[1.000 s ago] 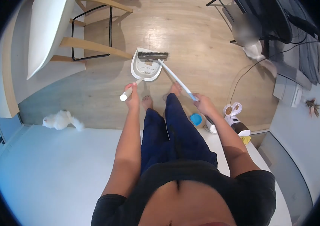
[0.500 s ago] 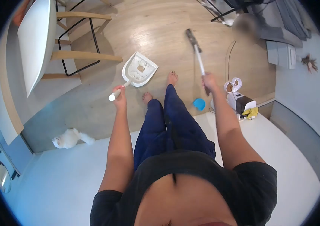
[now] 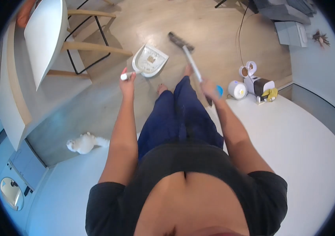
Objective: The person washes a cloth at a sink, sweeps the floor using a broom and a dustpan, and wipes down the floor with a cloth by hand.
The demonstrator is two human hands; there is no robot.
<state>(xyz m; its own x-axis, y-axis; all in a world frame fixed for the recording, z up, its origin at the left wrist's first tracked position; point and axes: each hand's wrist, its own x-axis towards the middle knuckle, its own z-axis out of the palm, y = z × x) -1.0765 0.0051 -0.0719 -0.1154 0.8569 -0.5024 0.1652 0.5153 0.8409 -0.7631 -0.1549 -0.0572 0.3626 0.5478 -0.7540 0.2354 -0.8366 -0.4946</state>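
My left hand [image 3: 127, 82] is closed round the white handle of a dustpan [image 3: 157, 59], which lies on the floor ahead with debris in its tray. My right hand [image 3: 210, 89], somewhat blurred, grips the pale stick of a broom [image 3: 192, 63]. The dark broom head is on or just above the floor, right of the dustpan and apart from it. A blue bowl [image 3: 219, 91] shows partly behind my right hand.
A white chair [image 3: 47, 37] with wooden legs stands at the upper left. A white cat [image 3: 84, 143] lies at the lower left. To the right are a round white device [image 3: 238, 90], a feeder [image 3: 260, 86] and a dark cable [image 3: 240, 35].
Since the earliest frame, the broom head has left the dustpan, swung out to the right, then come partway back left. My right hand has moved along with it, and the view has shifted.
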